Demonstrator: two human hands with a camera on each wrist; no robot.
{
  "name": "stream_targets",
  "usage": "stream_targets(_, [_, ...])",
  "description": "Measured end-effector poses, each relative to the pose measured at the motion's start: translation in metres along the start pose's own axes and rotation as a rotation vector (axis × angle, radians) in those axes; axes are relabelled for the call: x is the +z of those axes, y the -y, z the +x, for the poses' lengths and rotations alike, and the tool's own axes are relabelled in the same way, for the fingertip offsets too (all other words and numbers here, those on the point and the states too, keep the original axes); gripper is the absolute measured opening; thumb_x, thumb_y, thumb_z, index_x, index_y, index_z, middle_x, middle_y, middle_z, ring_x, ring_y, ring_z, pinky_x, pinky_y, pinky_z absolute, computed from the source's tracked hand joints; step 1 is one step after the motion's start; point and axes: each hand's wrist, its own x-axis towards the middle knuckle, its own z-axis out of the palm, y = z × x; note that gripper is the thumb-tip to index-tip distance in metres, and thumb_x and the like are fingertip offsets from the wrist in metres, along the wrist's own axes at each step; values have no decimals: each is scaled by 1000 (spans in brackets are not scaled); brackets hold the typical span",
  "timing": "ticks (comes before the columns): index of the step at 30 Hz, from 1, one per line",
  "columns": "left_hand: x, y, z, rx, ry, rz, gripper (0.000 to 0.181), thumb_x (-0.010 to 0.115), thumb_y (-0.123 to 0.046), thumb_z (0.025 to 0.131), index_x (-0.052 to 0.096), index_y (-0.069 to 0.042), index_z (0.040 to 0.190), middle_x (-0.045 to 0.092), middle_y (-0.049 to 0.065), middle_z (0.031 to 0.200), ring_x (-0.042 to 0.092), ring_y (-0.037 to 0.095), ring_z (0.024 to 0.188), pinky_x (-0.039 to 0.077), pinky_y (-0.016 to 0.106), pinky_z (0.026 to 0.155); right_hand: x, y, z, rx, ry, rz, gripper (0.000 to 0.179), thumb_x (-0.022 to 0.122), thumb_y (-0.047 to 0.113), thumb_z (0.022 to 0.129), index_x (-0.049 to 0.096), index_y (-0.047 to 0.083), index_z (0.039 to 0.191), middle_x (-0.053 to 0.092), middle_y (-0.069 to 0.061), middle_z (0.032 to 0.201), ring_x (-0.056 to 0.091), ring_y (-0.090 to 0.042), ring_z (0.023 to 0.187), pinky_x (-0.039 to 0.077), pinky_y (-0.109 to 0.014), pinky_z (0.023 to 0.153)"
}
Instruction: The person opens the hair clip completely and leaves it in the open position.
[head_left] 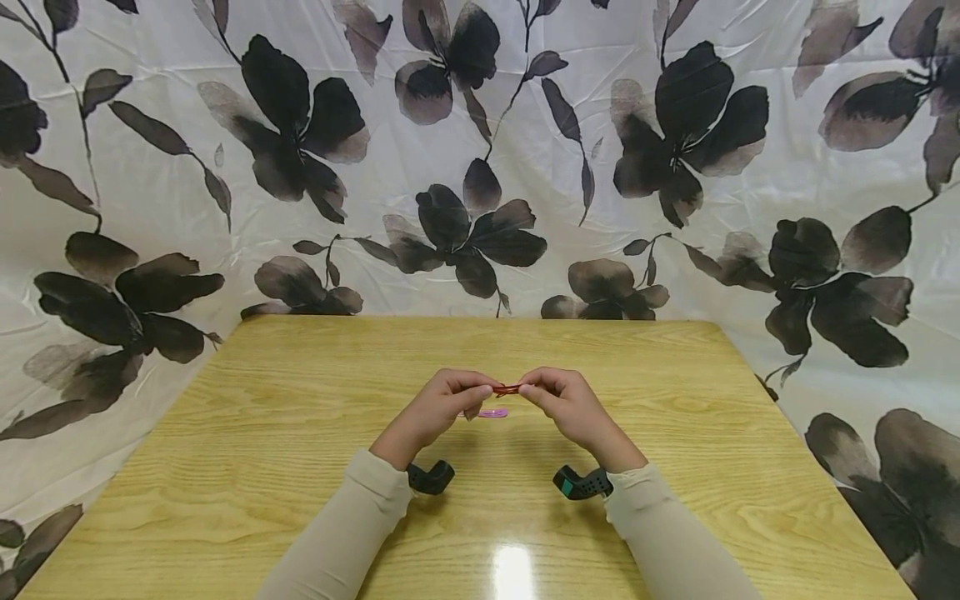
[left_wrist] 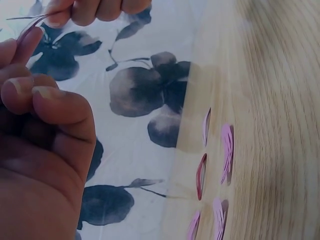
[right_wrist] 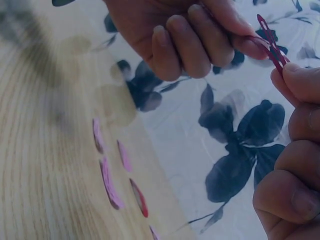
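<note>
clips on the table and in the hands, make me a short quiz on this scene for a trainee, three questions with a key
1. Multiple choice: what colour is the clip pinched between the left hand and the right hand?
A) pink
B) red
C) green

2. True or false: every clip lying on the table is pink.

3. Short answer: what pattern covers the cloth behind the table?

Key:
1. B
2. False; a loose red clip lies near the pink clips.
3. Dark flowers and leaves on a pale ground.
</note>
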Motion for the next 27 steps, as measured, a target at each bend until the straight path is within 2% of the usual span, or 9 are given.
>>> stream_targets(11, [0,3,3,-88,-117,109,23,65,-29,93,75,-12,104,63,1,82,47,17,65,42,31,59,-4,-5,2,34,-18,-27,16,62,18,96,72,7,102,53,-5,68,38,-11,56,34,-25,55])
stream_targets(15, [3,3,4,-107,-152,132,20,69,-30,91,76,-14,100,65,6,85,46,17,66,40,28,59,-5,1,1,59,-20,-32,15,63,13,94,73,4,101,56,-11,70,38,-10,56,33,-24,54])
stream_targets(18, [5,3,4,-114,-168,140,19,69,-30,90,76,-14,98,66,10,86,45,16,65,39,28,58,-6,11,-2,66,-13,-30,14,65,11,93,73,1,99,56,-10,69,37,-9,56,33,-23,54])
stream_targets(21, [6,4,5,-122,-173,152,18,70,-30,90,76,-14,96,64,10,83,43,16,63,38,27,56,-6,20,-5,61,-2,-38,15,65,12,93,72,0,98,53,-3,67,37,-9,55,33,-23,53])
stream_targets(27, [6,9,5,-140,-165,207,16,70,-32,89,76,-17,92,61,4,76,42,16,62,36,26,55,-7,23,-7,70,13,-82,15,65,14,93,73,1,98,48,3,62,36,-8,52,33,-23,51])
